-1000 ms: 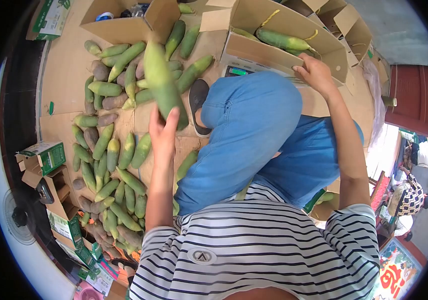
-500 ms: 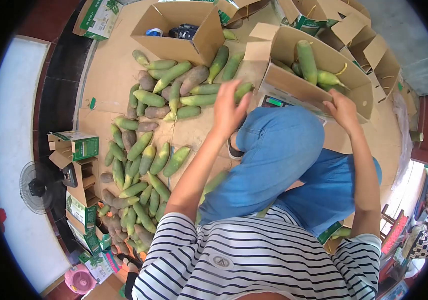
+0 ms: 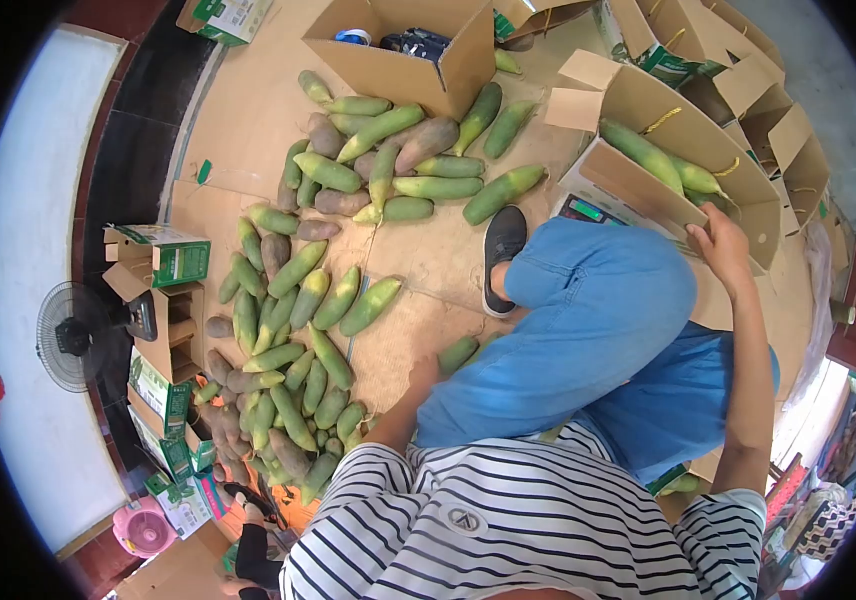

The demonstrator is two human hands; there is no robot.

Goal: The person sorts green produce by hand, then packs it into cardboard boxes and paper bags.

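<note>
A cardboard box (image 3: pixel 638 180) stands ahead on the right, holding several green radishes (image 3: pixel 640 155) beside yellow rope handles. My right hand (image 3: pixel 720 245) grips its near edge, fingers curled over the cardboard. Beneath the box, part of a scale with a lit green display (image 3: pixel 585 209) shows. Down beside my bent knee is my left hand (image 3: pixel 426 373), close to a green radish (image 3: pixel 458 353) partly covered by my leg. The fingers of that hand are blurred and mostly hidden. A large pile of green radishes (image 3: pixel 293 415) spreads over the floor to my left.
More radishes (image 3: pixel 438 187) lie ahead, in front of an open carton (image 3: pixel 398 60) with dark items inside. Several open boxes (image 3: pixel 748 90) stand at the far right. To the left are a fan (image 3: pixel 73 335) and green-white cartons (image 3: pixel 158 385). Another person's dark sleeve (image 3: pixel 258 555) appears at lower left.
My left hand has come back from near the box to beside my knee. The radish that stood tilted up in the box now lies lower. My view has shifted somewhat; my right hand stays on the edge.
</note>
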